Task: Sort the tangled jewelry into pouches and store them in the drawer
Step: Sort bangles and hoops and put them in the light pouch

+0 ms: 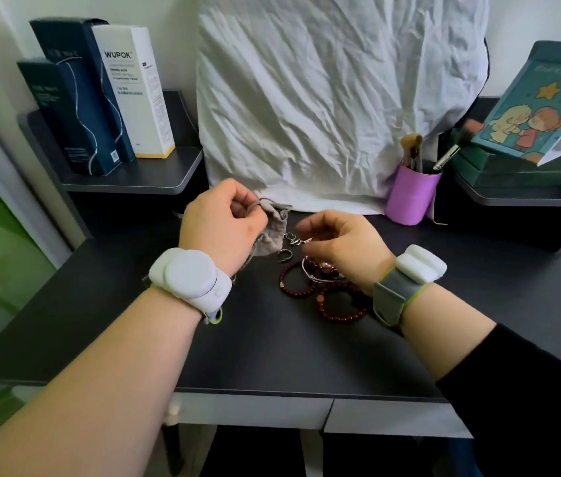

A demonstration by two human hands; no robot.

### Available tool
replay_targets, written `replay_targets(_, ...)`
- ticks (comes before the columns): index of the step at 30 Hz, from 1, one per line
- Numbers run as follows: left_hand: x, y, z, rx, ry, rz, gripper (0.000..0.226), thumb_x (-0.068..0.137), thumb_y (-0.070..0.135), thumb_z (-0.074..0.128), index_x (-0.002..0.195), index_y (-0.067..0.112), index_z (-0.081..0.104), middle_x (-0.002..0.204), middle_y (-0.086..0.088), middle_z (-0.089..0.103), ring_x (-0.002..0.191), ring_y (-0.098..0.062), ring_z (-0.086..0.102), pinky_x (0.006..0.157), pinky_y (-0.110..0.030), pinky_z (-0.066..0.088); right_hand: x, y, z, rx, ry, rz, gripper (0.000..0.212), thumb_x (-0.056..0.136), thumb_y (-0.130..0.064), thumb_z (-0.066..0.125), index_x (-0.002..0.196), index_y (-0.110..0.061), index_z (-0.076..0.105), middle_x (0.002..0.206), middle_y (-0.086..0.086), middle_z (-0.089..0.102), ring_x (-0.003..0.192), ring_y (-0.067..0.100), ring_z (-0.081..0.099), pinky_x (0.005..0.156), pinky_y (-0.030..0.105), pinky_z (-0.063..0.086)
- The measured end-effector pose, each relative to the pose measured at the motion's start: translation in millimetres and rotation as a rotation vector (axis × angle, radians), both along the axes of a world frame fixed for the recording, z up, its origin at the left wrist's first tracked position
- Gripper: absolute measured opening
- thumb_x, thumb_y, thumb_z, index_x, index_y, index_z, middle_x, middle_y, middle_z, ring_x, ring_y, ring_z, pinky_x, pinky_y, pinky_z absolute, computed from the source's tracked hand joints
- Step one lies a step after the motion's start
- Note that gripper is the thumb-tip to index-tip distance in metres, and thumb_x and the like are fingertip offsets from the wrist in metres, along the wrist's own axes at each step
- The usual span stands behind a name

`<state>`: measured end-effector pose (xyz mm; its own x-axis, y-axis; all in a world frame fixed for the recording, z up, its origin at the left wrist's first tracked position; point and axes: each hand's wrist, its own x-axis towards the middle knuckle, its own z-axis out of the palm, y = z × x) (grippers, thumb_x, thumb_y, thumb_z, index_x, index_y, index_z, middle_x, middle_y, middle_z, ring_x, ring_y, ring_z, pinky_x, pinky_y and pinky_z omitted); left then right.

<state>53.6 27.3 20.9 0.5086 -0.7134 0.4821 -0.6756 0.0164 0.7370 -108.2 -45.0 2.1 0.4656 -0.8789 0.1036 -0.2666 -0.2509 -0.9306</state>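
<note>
A grey pouch [271,232] is held at its drawstring by the curled fingers of the left hand [222,223], at the desk's [100,321] centre. At three o'clock from its mouth, small silver pieces [294,238] are pinched by the right hand [339,244], the nearer hand to them. Red bead bracelets [320,287] lie at six o'clock, beneath that hand. The pouch hangs long axis upright.

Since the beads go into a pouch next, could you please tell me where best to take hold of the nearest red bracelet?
Probably pinch the red bracelet from above at its near, free arc: it lies flat on the desk, and its far side sits under the right hand.
</note>
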Motion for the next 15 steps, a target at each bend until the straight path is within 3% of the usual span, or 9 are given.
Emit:
replay_targets(3,1.4,2.8,-9.8,0.119,-0.095,0.03,0.002,0.072,0.021,0.065,0.072,0.02,0.064,0.053,0.008,0.054,0.055,-0.005,0.051,0.055,-0.02,0.041,-7.6,0.5,-13.6,0.015,0.081,-0.044,0.027,0.073,0.001,0.07,0.081,-0.025,0.069,0.082,0.0,0.071,0.064,0.007,0.058,0.065,0.022,0.047)
replay_targets(6,-1.3,-0.4,-25.4,0.222,-0.103,0.021,0.001,0.072,0.02,0.065,0.073,0.019,0.065,0.056,0.006,0.057,0.061,-0.014,0.055,0.061,-0.027,0.045,-16.4,0.5,-21.0,0.036,0.053,-0.104,0.027,0.074,0.003,0.068,0.08,-0.023,0.07,0.078,-0.001,0.07,0.063,0.006,0.058,0.061,0.016,0.043)
replay_targets(9,-4.5,-5.8,-41.5,0.314,-0.085,0.006,0.004,0.074,0.021,0.065,0.071,0.023,0.063,0.057,0.008,0.058,0.063,-0.013,0.056,0.058,-0.024,0.041,-27.9,-1.0,-22.9,0.053,-0.009,-0.149,0.028,0.075,0.005,0.067,0.076,-0.023,0.069,0.073,-0.002,0.067,0.055,0.006,0.055,0.053,0.015,0.044)
replay_targets(15,-3.5,-14.6,-57.5,0.323,-0.036,0.001,0.007,0.078,0.022,0.063,0.073,0.026,0.059,0.058,0.012,0.056,0.059,-0.003,0.052,0.052,-0.016,0.033,-55.5,-12.3,-28.7,0.099,0.017,-0.26,0.025,0.075,0.006,0.067,0.077,-0.019,0.071,0.086,0.007,0.073,0.074,0.016,0.066,0.076,0.026,0.055)
